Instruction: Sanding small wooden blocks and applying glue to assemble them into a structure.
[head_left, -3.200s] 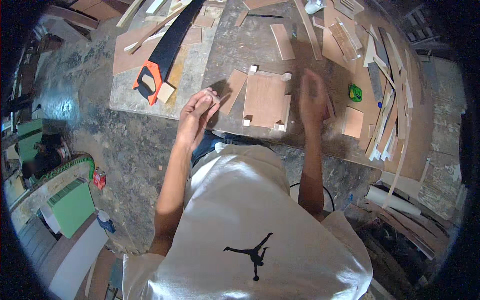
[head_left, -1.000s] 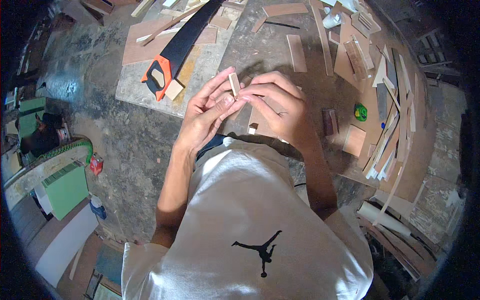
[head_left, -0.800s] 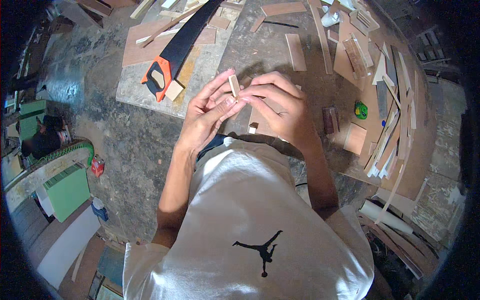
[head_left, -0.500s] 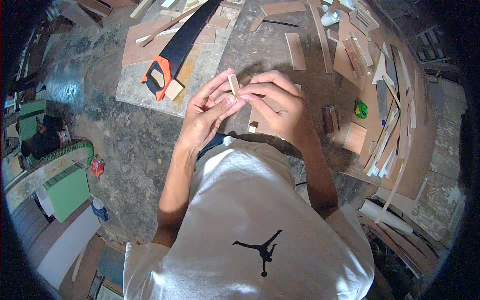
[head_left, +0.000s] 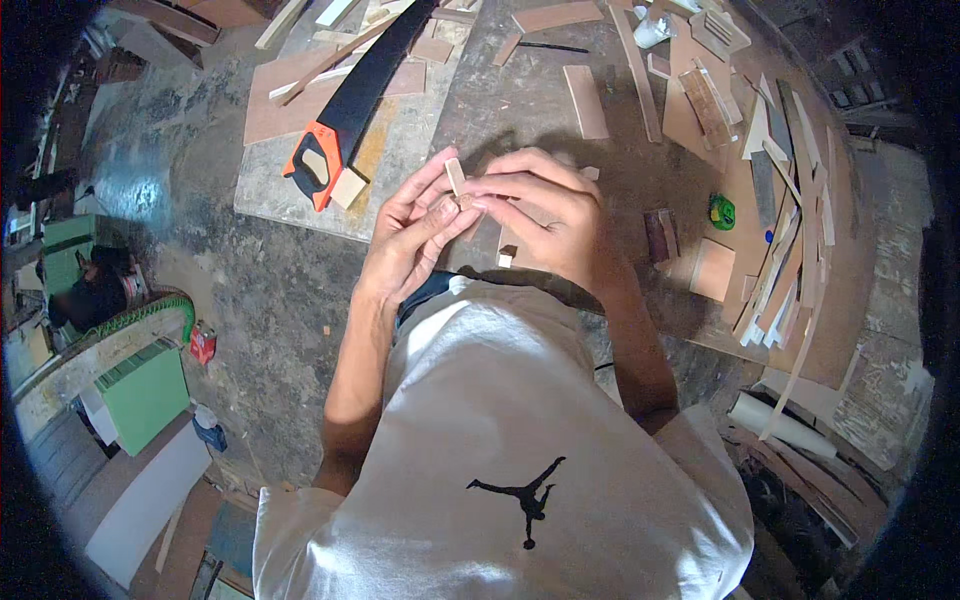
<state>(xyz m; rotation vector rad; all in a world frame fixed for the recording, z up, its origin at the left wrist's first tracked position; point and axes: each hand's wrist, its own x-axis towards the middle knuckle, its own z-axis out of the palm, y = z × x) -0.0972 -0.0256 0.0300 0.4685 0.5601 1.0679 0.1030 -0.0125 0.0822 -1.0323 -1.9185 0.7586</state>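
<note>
A small pale wooden piece (head_left: pixel 455 176) stands up between my two hands, above the near edge of the table. My left hand (head_left: pixel 408 225) pinches its lower end between thumb and fingers. From the other side, my right hand (head_left: pixel 550 205) closes its thumb and fingertips on the same piece, near a brownish bit at its base that is too small to make out. Just below the hands, a small light wood block (head_left: pixel 506 257) lies at the table's edge. Left of them rests a handsaw (head_left: pixel 345 125) with an orange and black handle, beside a square wood block (head_left: pixel 349 187).
The worktable (head_left: pixel 500 90) carries loose boards and strips. A green tape measure (head_left: pixel 721 211) lies to the right, near a stack of thin wood strips (head_left: pixel 785 250). A plastic cup (head_left: pixel 655 32) stands at the far right. Green boxes (head_left: pixel 143 395) are at the left.
The wooden piece has tilted slightly and shifted a little left and down with my hands. My fingers keep their grip. The whole view has shifted slightly.
</note>
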